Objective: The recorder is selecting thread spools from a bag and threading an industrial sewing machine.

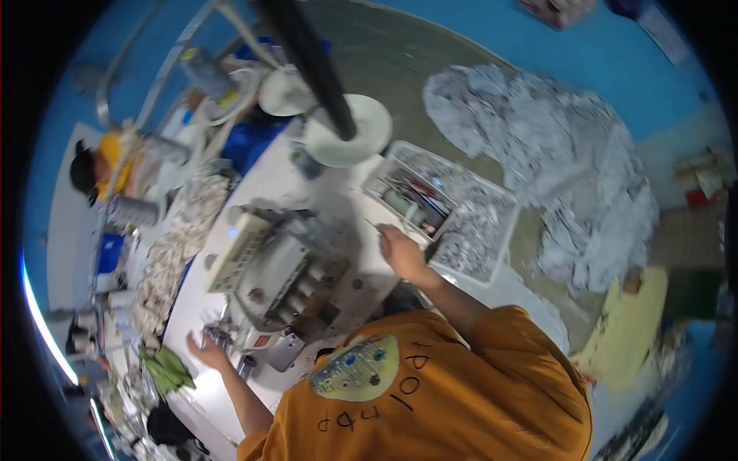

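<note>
Nearest, the person in an orange shirt (453, 376) is leaning over a white worktable (219, 407), both forearms reaching out around the sewing machine (269, 280). The left hand (207, 352) is hovering or resting beside the machine's front end, its fingers spreading loosely and gripping nothing that shows — perhaps it is only steadying the body or staying near the work area. A flat grey slab (286, 353), possibly a phone, is lying close to the machine, likely where it is staying visible to the sitter. The right hand (401, 252) is curling round a slim pointed tool (373, 226), apparently pinching it near one end so that the tip is pointing clear of the fingers; blur is hiding what kind it is. That tool is sitting just beside the white tray (505, 242), whose walls are keeping small implements (419, 196) apart from pale scraps (473, 234), presumably for easy reach. A green cloth (165, 370) is lying beyond the left hand. Farther out, a white disc (350, 131) is surrounding the dark pole (311, 61), probably serving as a thread stand, while a heap of grey fabric (538, 146) is spreading past the tray. Farthest — across the left side — a co-worker in yellow (115, 161) is sitting among thread cones (207, 73).
</note>
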Demonstrator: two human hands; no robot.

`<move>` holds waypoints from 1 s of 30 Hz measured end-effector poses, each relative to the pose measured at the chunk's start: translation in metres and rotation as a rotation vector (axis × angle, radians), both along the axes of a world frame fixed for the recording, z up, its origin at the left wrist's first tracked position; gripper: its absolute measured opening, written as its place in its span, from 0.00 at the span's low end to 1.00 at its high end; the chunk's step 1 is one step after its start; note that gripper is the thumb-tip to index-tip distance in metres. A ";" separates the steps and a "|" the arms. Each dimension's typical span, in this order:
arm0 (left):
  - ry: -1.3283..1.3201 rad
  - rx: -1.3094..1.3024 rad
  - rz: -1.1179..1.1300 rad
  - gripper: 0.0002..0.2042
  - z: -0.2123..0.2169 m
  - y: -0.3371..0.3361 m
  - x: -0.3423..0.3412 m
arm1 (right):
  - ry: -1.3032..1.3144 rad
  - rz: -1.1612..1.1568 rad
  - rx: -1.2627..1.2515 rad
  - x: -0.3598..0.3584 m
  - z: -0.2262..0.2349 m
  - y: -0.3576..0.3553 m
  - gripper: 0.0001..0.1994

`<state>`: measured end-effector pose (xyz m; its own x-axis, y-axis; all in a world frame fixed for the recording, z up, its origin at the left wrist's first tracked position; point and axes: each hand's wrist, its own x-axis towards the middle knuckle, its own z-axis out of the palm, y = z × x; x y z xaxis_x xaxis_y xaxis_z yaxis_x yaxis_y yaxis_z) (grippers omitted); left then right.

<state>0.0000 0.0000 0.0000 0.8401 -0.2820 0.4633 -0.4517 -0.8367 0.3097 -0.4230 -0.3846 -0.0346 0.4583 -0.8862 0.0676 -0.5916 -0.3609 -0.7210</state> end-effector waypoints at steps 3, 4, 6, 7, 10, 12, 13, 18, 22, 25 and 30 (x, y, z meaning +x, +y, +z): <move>-0.078 -0.389 0.065 0.21 -0.001 -0.058 -0.053 | 0.112 -0.031 -0.090 -0.043 -0.014 -0.025 0.17; -0.171 -0.466 0.044 0.21 0.011 -0.052 -0.049 | 0.097 -0.052 -0.127 -0.039 -0.017 -0.013 0.18; -0.278 -0.622 0.019 0.21 0.044 -0.051 -0.041 | 0.087 -0.096 -0.155 -0.023 -0.021 0.009 0.20; -0.280 -0.702 0.011 0.20 0.065 -0.068 -0.056 | 0.091 -0.106 -0.152 -0.024 -0.020 0.009 0.20; -0.462 -0.820 -0.230 0.19 0.116 -0.098 -0.094 | 0.101 -0.111 -0.162 -0.027 -0.022 0.011 0.21; -0.686 -0.793 -0.569 0.17 0.144 -0.115 -0.127 | 0.086 -0.088 -0.215 -0.032 -0.019 0.019 0.22; -0.786 -0.746 -0.772 0.16 0.145 -0.127 -0.149 | 0.098 -0.097 -0.218 -0.039 -0.014 0.023 0.22; -0.923 -0.701 -0.945 0.14 0.055 -0.112 -0.219 | -0.272 -0.147 -0.640 -0.123 -0.010 0.030 0.17; -1.076 -0.454 -0.883 0.22 -0.059 -0.046 -0.245 | -0.415 -0.680 -0.455 -0.220 -0.082 -0.005 0.11; -0.675 -0.662 -1.115 0.13 -0.071 -0.077 -0.336 | -0.446 -0.662 -0.344 -0.260 -0.158 -0.032 0.10; -0.280 -0.057 -1.242 0.10 -0.102 -0.056 -0.413 | -0.027 -0.400 -0.386 -0.273 -0.267 -0.071 0.18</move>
